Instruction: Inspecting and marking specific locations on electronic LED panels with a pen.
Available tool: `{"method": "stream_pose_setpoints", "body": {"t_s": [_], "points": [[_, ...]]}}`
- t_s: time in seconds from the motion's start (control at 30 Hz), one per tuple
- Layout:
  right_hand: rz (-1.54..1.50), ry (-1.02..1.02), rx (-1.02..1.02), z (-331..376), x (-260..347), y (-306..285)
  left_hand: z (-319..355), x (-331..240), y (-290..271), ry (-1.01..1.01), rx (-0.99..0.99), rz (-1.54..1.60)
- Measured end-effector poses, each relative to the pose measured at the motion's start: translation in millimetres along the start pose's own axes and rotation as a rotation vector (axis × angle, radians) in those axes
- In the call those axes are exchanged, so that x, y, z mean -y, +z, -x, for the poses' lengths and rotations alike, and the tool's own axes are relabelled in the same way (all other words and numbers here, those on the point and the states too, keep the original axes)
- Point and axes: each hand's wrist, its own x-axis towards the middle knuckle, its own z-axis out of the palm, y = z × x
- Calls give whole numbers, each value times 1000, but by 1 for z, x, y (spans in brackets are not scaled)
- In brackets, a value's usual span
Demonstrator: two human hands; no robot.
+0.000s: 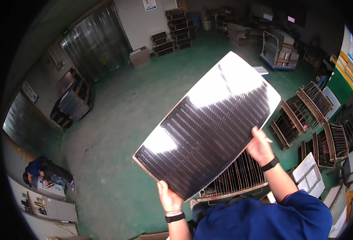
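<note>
A large, stiff rectangular sheet (208, 136) is held up slantwise in front of me. Its glossy dark face carries rows of small light marks, and bright white glare covers its far end and part of its left edge. At the near left corner my left hand (169, 197) is closed on the sheet's edge. My right hand (260, 146) grips the right edge, thumb on the face. The fingers behind the sheet are hidden. Just beyond my body, partly under the sheet, stands a slotted rack (240, 178) with many thin bars.
More slotted racks (288, 120) crowd the right side. A loaded trolley (282, 52) stands far right. At the lower left, a person (38, 170) bends over a white box (50, 188). Stacked racks (178, 30) and strip curtains (96, 42) line the far walls around the green floor (104, 152).
</note>
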Motion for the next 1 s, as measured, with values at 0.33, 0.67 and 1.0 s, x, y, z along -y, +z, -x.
{"method": "stream_pose_setpoints", "body": {"t_s": [0.33,0.67,1.0], "points": [[579,-108,-63,20,117,-20,-11,-68,-79,281,-88,-420],[601,-326,-85,5,106,-49,-8,-73,-31,459,23,-483],[-229,-47,-101,-6,73,-53,-4,-49,-35,176,16,-475]]}}
